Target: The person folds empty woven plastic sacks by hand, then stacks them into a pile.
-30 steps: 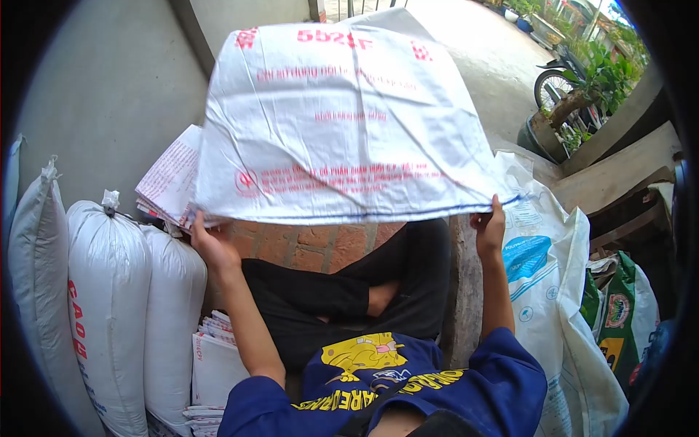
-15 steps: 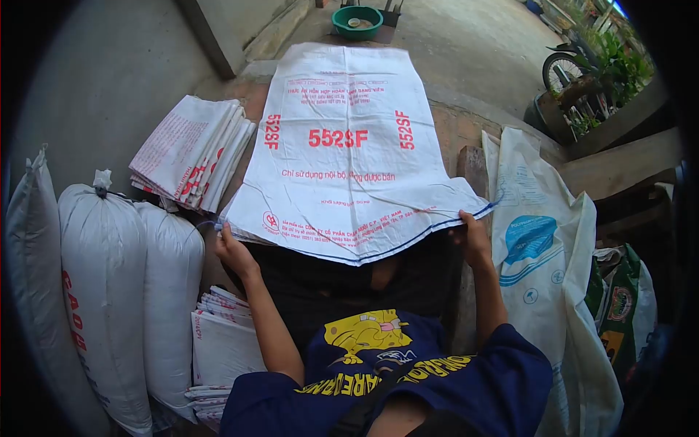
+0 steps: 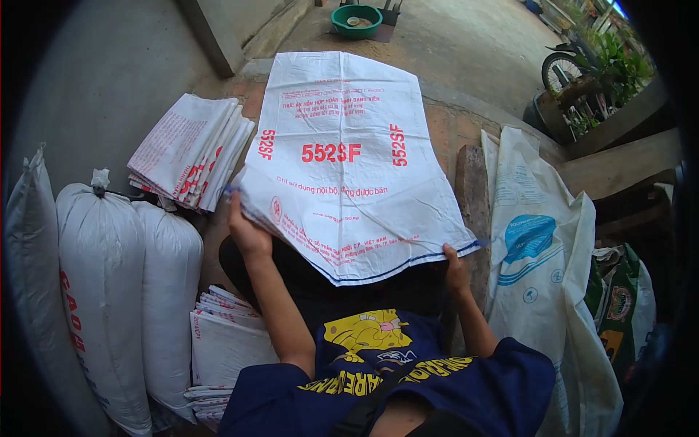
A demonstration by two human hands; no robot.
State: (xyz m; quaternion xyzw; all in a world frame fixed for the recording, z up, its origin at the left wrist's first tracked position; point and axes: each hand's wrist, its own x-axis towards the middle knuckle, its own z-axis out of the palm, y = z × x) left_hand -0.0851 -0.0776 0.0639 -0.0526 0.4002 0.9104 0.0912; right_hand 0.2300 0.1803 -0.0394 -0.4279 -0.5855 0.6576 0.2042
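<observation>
A white woven feed sack (image 3: 342,178) with red "552SF" print lies spread out in front of me, its blue-stitched edge toward my body. My left hand (image 3: 247,229) is closed on the sack's near left corner, which is lifted and slightly curled. At the near right corner, my right hand (image 3: 456,268) pinches the stitched edge between thumb and fingers. The sack sags between my two hands over my dark-clothed lap. Its far end reaches toward the brick floor.
Folded sacks (image 3: 186,149) are stacked at left, with another folded pile (image 3: 226,339) nearer me. Full white sacks (image 3: 102,291) stand far left. A whitish sack with blue print (image 3: 531,291) lies at right beside a wooden beam (image 3: 472,189). A green basin (image 3: 357,22) sits ahead.
My left hand has moved up and forward with its corner, while my right hand has come down and left. The sack has turned slightly, and its far end has drawn nearer.
</observation>
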